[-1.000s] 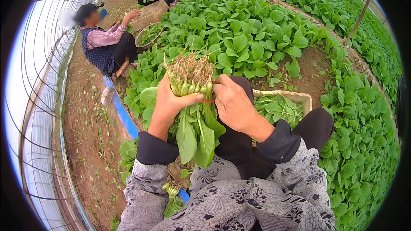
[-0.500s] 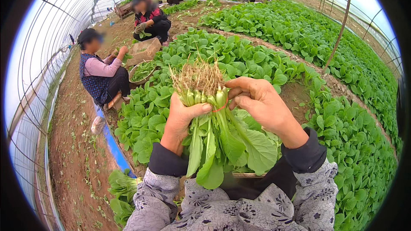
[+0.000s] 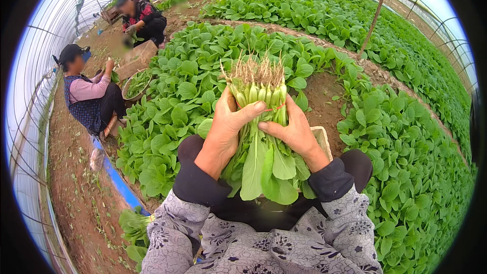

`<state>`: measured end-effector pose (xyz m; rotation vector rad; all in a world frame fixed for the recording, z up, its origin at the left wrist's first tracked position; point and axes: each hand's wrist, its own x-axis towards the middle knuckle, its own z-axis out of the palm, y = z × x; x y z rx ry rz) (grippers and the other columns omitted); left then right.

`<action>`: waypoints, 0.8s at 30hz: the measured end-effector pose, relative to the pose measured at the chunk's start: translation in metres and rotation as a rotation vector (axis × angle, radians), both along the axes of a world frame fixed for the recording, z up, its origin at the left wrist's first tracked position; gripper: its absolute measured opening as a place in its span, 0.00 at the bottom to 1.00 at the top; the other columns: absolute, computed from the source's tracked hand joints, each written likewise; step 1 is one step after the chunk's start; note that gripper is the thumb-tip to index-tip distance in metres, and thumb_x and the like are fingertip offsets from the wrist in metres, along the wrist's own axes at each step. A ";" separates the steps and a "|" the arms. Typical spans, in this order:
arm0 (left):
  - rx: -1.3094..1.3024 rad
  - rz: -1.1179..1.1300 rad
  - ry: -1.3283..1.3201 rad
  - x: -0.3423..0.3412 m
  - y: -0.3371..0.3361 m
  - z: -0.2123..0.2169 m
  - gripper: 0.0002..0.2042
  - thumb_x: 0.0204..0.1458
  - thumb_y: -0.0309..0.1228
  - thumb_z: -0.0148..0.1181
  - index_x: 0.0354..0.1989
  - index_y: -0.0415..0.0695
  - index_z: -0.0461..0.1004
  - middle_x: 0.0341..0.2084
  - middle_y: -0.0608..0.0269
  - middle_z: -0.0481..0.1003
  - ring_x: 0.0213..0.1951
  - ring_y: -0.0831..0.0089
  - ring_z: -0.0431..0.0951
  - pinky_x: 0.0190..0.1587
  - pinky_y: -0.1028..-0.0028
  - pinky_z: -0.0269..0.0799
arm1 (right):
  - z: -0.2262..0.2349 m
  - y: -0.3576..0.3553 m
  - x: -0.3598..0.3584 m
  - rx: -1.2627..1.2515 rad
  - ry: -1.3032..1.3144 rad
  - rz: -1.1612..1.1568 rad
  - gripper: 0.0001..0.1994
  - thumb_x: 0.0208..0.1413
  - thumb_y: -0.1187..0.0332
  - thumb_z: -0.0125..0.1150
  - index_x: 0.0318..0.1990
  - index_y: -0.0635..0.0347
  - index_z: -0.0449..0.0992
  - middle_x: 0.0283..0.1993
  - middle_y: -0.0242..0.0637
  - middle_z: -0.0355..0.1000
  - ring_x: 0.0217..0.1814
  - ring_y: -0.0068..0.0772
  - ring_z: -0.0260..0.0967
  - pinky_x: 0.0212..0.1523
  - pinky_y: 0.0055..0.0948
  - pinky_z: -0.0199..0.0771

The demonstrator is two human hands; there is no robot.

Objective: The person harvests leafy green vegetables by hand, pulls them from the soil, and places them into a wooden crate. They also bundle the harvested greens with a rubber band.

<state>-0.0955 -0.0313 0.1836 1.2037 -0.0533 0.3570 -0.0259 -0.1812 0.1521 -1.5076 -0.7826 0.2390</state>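
A bunch of leafy greens [image 3: 269, 160] is held up in front of me, its pale stems and brown roots upward and its leaves hanging down. Round the stems runs a thin red band, partly covered by my thumbs. My left hand [image 3: 228, 127] is closed round the left side of the bunch, thumb across the stems. On the right side, my right hand [image 3: 293, 132] grips it too, its thumb pressed on the stems just below the band. The fingers behind the bunch are hidden. Part of a pale basket [image 3: 322, 141] shows beyond my right wrist.
Dense rows of greens [image 3: 406, 142] grow ahead and to the right. Another bundle of greens [image 3: 135, 228] lies at my lower left, near a blue strip [image 3: 119, 182]. Two co-workers [image 3: 91, 89] sit or crouch at the left by a basket [image 3: 136, 85]. A thin pole [image 3: 375, 12] stands at upper right.
My right hand has gone from the band at the bunch's right edge to gripping its side, thumb in front. The bunch now sits more upright, and the view has shifted.
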 end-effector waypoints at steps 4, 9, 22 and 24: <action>0.186 -0.158 0.161 -0.006 0.033 0.003 0.35 0.53 0.36 0.65 0.67 0.38 0.57 0.60 0.52 0.67 0.63 0.64 0.64 0.66 0.66 0.54 | -0.071 -0.025 0.030 0.204 0.405 0.061 0.35 0.42 0.61 0.70 0.58 0.69 0.68 0.52 0.41 0.72 0.53 0.31 0.69 0.56 0.30 0.67; 0.594 -0.175 0.062 0.014 0.069 0.013 0.11 0.57 0.27 0.58 0.47 0.39 0.77 0.42 0.62 0.79 0.46 0.76 0.77 0.54 0.73 0.70 | -0.095 -0.044 0.021 0.567 0.881 0.080 0.40 0.47 0.62 0.64 0.67 0.65 0.53 0.59 0.50 0.66 0.57 0.42 0.70 0.53 0.43 0.76; 0.520 -0.293 -0.092 0.020 0.033 -0.006 0.15 0.47 0.18 0.60 0.45 0.39 0.72 0.40 0.63 0.71 0.38 0.77 0.76 0.43 0.76 0.71 | -0.127 -0.035 0.015 0.668 0.968 0.214 0.40 0.46 0.64 0.64 0.67 0.64 0.54 0.60 0.49 0.65 0.57 0.41 0.69 0.56 0.42 0.72; 0.601 -0.309 -0.116 0.023 0.037 -0.007 0.15 0.46 0.17 0.59 0.44 0.40 0.72 0.40 0.63 0.70 0.37 0.77 0.75 0.43 0.76 0.70 | -0.128 -0.034 0.014 0.667 0.967 0.225 0.40 0.45 0.64 0.64 0.66 0.64 0.54 0.60 0.48 0.65 0.57 0.41 0.69 0.57 0.42 0.72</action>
